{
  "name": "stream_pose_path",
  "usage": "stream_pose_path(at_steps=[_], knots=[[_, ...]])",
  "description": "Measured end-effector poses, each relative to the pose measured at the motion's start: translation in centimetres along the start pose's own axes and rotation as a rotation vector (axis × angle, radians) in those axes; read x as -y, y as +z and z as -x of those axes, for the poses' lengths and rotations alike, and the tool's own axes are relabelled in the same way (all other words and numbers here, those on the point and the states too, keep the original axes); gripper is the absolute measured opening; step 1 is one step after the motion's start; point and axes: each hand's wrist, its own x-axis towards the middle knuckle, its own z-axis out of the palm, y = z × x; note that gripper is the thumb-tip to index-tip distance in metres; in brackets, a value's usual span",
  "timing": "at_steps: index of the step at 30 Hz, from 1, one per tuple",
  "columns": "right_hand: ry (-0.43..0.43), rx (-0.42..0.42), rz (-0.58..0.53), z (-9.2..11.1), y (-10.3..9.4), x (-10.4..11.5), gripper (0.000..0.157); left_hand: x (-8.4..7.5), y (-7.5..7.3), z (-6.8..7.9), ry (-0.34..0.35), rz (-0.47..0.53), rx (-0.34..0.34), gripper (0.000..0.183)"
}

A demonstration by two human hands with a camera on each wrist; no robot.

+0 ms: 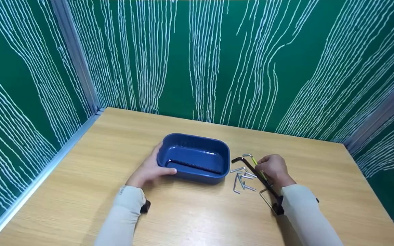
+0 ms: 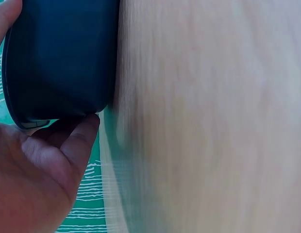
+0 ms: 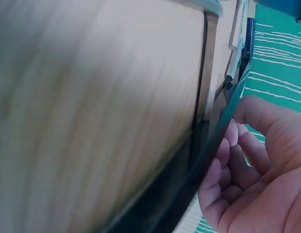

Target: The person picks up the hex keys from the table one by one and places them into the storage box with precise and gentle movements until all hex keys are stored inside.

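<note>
My left hand [image 1: 150, 169] grips the left end of a dark blue rectangular box [image 1: 227, 160], its thumb along the near rim. In the left wrist view, fingers [image 2: 82, 138] press under the box's side wall [image 2: 63, 58]. A long black hex key [image 1: 193, 166] lies inside the box. To the right of it, my right hand [image 1: 274, 169] has curled fingers pinching at a yellow-green hex key [image 1: 254, 160]. Another black hex key [image 1: 251, 168] runs diagonally alongside it. The right wrist view shows thumb and fingertips [image 3: 247, 109] right behind the dark key; the yellow-green one is hidden there.
Several silver hex keys [image 1: 239, 181] lie in a loose group between the box and my right hand. A gold-coloured hex key [image 1: 266, 199] is partly under the right wrist. Green panels with white wavy lines [image 1: 204, 61] enclose the wooden table [image 1: 197, 215].
</note>
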Motion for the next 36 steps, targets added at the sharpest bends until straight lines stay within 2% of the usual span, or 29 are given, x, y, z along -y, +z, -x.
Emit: stream_pose_path(at_steps=[5,10,14,16,24,30,36], knots=[[-0.004,-0.042,0.014,0.3,-0.1,0.2,0.022,0.0,0.0,-0.1,0.008,0.003,0.000,0.109],[0.032,-0.069,-0.076,0.5,-0.3,0.4,0.025,0.0,-0.1,-0.1,0.019,0.014,0.007,0.109],[0.017,-0.087,-0.128,0.4,-0.5,0.7,0.028,0.0,-0.1,-0.1,0.006,0.009,0.005,0.108],[-0.013,-0.105,-0.125,0.3,-0.5,1.0,0.027,0.1,-0.1,-0.1,0.000,0.000,0.004,0.109],[-0.227,-0.191,-0.020,0.8,-0.1,2.8,0.020,0.1,-0.1,0.1,0.003,0.025,0.010,0.107],[-0.316,-0.213,0.028,1.5,0.1,4.5,0.019,0.1,-0.1,0.0,0.003,0.018,0.007,0.109],[-0.362,-0.236,0.084,1.7,0.2,5.4,0.018,-0.1,-0.2,0.2,-0.019,-0.016,0.008,0.111]])
